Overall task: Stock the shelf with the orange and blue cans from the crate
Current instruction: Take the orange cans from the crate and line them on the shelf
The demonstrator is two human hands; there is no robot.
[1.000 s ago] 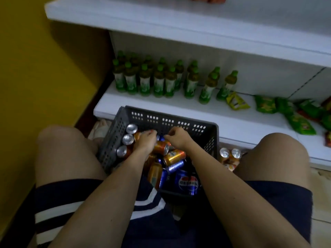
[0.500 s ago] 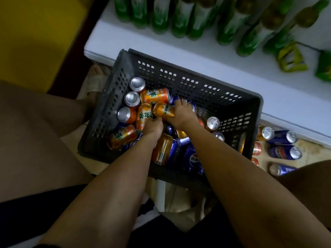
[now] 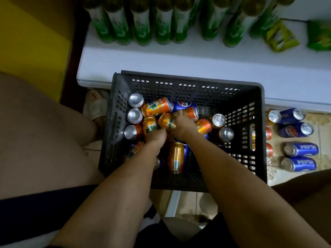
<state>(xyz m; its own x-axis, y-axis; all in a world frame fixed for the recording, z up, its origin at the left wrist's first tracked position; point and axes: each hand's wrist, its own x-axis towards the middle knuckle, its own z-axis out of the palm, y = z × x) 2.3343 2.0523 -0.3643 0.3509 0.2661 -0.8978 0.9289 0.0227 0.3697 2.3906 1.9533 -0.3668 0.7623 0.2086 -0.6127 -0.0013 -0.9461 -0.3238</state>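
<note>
White shelving [image 3: 179, 59] runs across the top of the view, carrying a row of green bottles [image 3: 143, 24] and some green snack packets [image 3: 281, 36], with a yellow wall [image 3: 32, 42] to the left and a tiled floor below. On that floor, against the shelf edge and between the person's knees, sits the dark perforated crate [image 3: 250, 113], part-filled with orange cans and blue cans lying in a loose heap, a few standing upright along its left wall. Both hands are down inside it. The left hand [image 3: 155, 138] has its fingers curled around an orange can [image 3: 150, 125] lying on the pile, and the right hand [image 3: 182, 124] curls over another orange can [image 3: 167, 120] just beside it, fingertips near a blue can [image 3: 182, 105] at the back; how firmly either grip has closed I cannot tell, since the backs of the hands hide the fingers. More blue cans [image 3: 297, 149] lie on their sides on the floor to the right of the crate, outside it. The risk, as I judge it, lies in the heap itself: the cans rest against one another, so pulling two out together could set neighbours rolling or topple the upright ones. A loose one-handed hold on a smooth can could also slip on the lift to the shelf, denting it or knocking the bottles already there.
</note>
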